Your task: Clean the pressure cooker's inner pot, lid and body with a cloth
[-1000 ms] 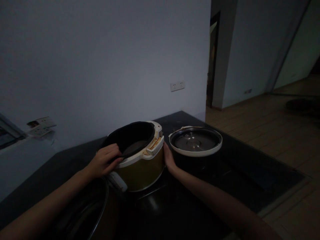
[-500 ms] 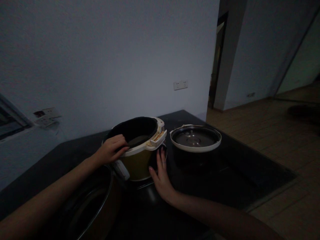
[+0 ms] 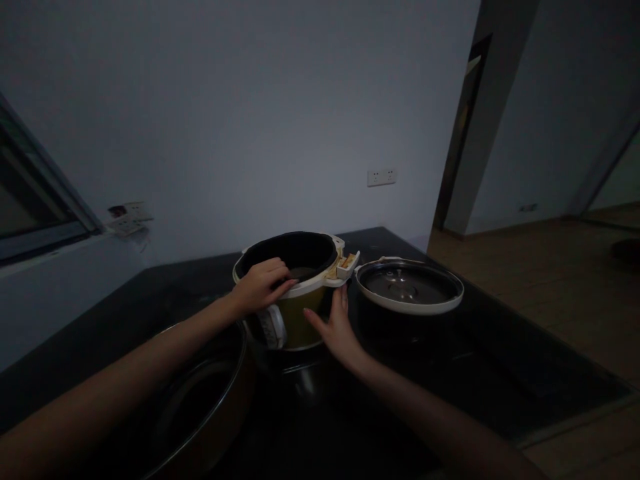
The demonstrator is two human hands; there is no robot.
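Note:
A yellow-and-cream pressure cooker (image 3: 300, 317) stands open on the black countertop (image 3: 450, 360), its dark inner pot (image 3: 295, 252) showing. My left hand (image 3: 261, 285) grips the near rim of the cooker, fingers curled over the edge. My right hand (image 3: 339, 325) lies flat and open against the cooker's right side, fingers pointing up. The cooker's lid (image 3: 409, 285) lies upside down on the counter just right of the cooker.
A large metal pot (image 3: 200, 407) sits at the near left, under my left forearm. Wall sockets (image 3: 381, 177) are on the white wall behind; another socket plate (image 3: 127, 220) hangs at the left by a window. A wooden floor (image 3: 560, 280) and doorway lie to the right.
The view has shifted left and back. My right hand slid from the cooker's right side round to its front, now flat and open. My left hand kept its grip on the rim.

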